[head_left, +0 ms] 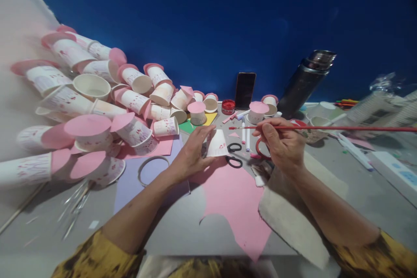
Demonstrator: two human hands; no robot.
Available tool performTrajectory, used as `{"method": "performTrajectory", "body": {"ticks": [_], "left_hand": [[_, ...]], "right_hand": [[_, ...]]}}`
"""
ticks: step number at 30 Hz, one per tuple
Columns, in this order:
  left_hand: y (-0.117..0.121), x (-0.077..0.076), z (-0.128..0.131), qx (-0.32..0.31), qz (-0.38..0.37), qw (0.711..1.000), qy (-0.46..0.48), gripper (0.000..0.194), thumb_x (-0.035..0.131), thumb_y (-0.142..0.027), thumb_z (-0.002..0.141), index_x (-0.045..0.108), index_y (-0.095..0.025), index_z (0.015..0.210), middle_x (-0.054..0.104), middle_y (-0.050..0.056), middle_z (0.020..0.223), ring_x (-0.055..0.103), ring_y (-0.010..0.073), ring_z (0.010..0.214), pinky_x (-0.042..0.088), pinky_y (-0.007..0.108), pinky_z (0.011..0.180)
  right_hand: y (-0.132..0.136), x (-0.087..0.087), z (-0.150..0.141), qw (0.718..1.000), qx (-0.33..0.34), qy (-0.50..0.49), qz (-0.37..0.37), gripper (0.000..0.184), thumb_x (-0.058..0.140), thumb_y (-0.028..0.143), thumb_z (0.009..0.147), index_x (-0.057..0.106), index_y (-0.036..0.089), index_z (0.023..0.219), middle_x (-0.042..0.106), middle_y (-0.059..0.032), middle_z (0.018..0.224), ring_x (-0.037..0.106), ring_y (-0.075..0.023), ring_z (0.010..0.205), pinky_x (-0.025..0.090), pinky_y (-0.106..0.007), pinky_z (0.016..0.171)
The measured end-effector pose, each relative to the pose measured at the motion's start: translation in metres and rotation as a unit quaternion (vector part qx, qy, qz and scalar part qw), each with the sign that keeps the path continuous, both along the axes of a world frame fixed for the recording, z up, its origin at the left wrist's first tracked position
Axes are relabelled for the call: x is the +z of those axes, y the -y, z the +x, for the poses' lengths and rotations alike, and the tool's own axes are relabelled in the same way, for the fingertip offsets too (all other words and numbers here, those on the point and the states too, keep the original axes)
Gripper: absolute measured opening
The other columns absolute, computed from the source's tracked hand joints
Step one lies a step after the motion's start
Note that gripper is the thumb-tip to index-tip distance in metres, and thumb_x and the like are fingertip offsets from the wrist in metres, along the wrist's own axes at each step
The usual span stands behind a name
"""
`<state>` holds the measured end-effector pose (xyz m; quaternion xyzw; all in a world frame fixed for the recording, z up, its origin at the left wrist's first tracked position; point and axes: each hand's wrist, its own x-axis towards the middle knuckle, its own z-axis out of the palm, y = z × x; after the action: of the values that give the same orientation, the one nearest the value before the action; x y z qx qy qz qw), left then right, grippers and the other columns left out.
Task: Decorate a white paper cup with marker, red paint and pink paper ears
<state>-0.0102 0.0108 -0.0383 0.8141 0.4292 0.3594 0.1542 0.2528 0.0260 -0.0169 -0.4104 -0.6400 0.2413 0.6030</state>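
My left hand point(195, 150) is closed around the side of a white paper cup point(217, 143), which stands mouth down and bears small red marks low on its wall. In my right hand point(282, 141) a long, thin red paintbrush point(339, 128) is pinched, its red-tipped end pointing left, a little apart from the cup. Black-handled scissors point(234, 155) lie just right of the cup. Beneath the hands is a cut sheet of pink paper point(228, 200). Beyond them stands an open jar of red paint point(228, 106).
Many painted cups with pink paper discs point(87, 126) are heaped at the left. A phone point(245, 90) leans on the blue wall, beside a dark flask point(302, 82). A tape ring point(153, 170), a cloth point(293, 213) and several markers point(355, 152) lie around.
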Motion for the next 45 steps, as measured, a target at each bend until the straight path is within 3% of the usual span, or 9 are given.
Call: {"method": "performTrajectory", "body": {"ticks": [6, 12, 17, 22, 26, 31, 34, 39, 45], "left_hand": [[0.003, 0.000, 0.003, -0.013, 0.030, 0.999, 0.013, 0.085, 0.078, -0.020, 0.085, 0.034, -0.030, 0.157, 0.052, 0.015, 0.152, 0.050, 0.0337, 0.143, 0.043, 0.057, 0.120], [0.007, 0.001, 0.008, -0.042, 0.045, 0.998, 0.025, 0.086, 0.078, -0.020, 0.086, 0.032, -0.032, 0.158, 0.053, 0.015, 0.152, 0.054, 0.0335, 0.140, 0.046, 0.056, 0.117], [0.012, 0.003, 0.012, -0.062, 0.048, 0.996, 0.034, 0.083, 0.077, -0.023, 0.087, 0.035, -0.030, 0.158, 0.053, 0.016, 0.152, 0.053, 0.0345, 0.141, 0.045, 0.057, 0.118], [0.012, 0.008, 0.010, -0.051, -0.121, 0.980, 0.146, 0.102, 0.090, -0.027, 0.074, 0.035, -0.031, 0.160, 0.042, 0.016, 0.163, 0.046, 0.0392, 0.148, 0.044, 0.058, 0.118], [0.007, 0.010, 0.007, -0.096, -0.234, 0.931, 0.262, 0.089, 0.091, -0.027, 0.071, 0.050, -0.028, 0.151, 0.049, 0.016, 0.159, 0.047, 0.0399, 0.147, 0.048, 0.055, 0.115], [0.004, 0.006, 0.008, -0.110, -0.247, 0.906, 0.326, 0.082, 0.096, -0.024, 0.064, 0.059, -0.027, 0.137, 0.054, 0.013, 0.154, 0.050, 0.0382, 0.145, 0.049, 0.051, 0.114], [0.005, 0.012, 0.006, -0.083, -0.258, 0.902, 0.335, 0.081, 0.095, -0.022, 0.063, 0.059, -0.026, 0.134, 0.061, 0.013, 0.146, 0.056, 0.0365, 0.138, 0.049, 0.052, 0.114], [0.004, 0.024, -0.003, -0.037, -0.238, 0.928, 0.285, 0.083, 0.090, -0.017, 0.065, 0.055, -0.028, 0.139, 0.051, 0.013, 0.155, 0.057, 0.0348, 0.137, 0.046, 0.052, 0.117], [0.002, -0.005, -0.007, -0.019, -0.287, 0.882, 0.373, 0.080, 0.084, -0.012, 0.069, 0.051, -0.027, 0.141, 0.056, 0.012, 0.153, 0.054, 0.0323, 0.143, 0.044, 0.050, 0.120]], "right_hand": [[-0.001, 0.002, -0.002, 0.989, 0.062, 0.135, 0.013, 0.024, 0.065, 0.040, 0.100, 0.075, 0.025, 0.115, 0.079, -0.0069, 0.106, 0.072, -0.0212, 0.086, 0.057, -0.033, 0.071], [-0.006, -0.007, -0.002, 0.943, 0.133, 0.303, 0.035, 0.092, 0.098, 0.046, 0.064, 0.059, 0.027, 0.146, 0.069, -0.0146, 0.131, 0.065, -0.0357, 0.115, 0.057, -0.051, 0.095], [-0.007, -0.013, -0.004, 0.925, 0.168, 0.331, 0.081, 0.093, 0.097, 0.038, 0.069, 0.054, 0.025, 0.150, 0.069, -0.0163, 0.133, 0.063, -0.0361, 0.115, 0.055, -0.054, 0.099], [-0.006, -0.008, 0.000, 0.947, 0.159, 0.274, 0.061, 0.083, 0.093, 0.050, 0.072, 0.060, 0.026, 0.144, 0.069, -0.0144, 0.131, 0.064, -0.0354, 0.117, 0.056, -0.051, 0.099], [-0.006, -0.006, 0.003, 0.962, 0.159, 0.223, 0.001, 0.083, 0.095, 0.052, 0.067, 0.064, 0.027, 0.140, 0.068, -0.0121, 0.132, 0.066, -0.0347, 0.119, 0.058, -0.046, 0.096], [-0.005, -0.002, 0.003, 0.964, 0.191, 0.177, -0.052, 0.085, 0.098, 0.043, 0.064, 0.065, 0.032, 0.141, 0.067, -0.0099, 0.141, 0.065, -0.0344, 0.124, 0.059, -0.045, 0.096], [0.000, 0.005, 0.003, 0.974, 0.185, 0.109, -0.065, 0.070, 0.094, 0.041, 0.071, 0.069, 0.033, 0.136, 0.070, -0.0077, 0.140, 0.068, -0.0315, 0.121, 0.059, -0.044, 0.096], [0.000, 0.008, 0.004, 0.990, 0.066, -0.094, -0.086, 0.020, 0.074, 0.041, 0.094, 0.080, 0.028, 0.108, 0.083, -0.0057, 0.102, 0.073, -0.0185, 0.082, 0.059, -0.030, 0.070], [0.009, 0.009, 0.002, 0.981, 0.056, -0.159, -0.093, 0.022, 0.077, 0.044, 0.092, 0.082, 0.023, 0.090, 0.073, -0.0026, 0.070, 0.057, -0.0118, 0.052, 0.044, -0.023, 0.044]]}}
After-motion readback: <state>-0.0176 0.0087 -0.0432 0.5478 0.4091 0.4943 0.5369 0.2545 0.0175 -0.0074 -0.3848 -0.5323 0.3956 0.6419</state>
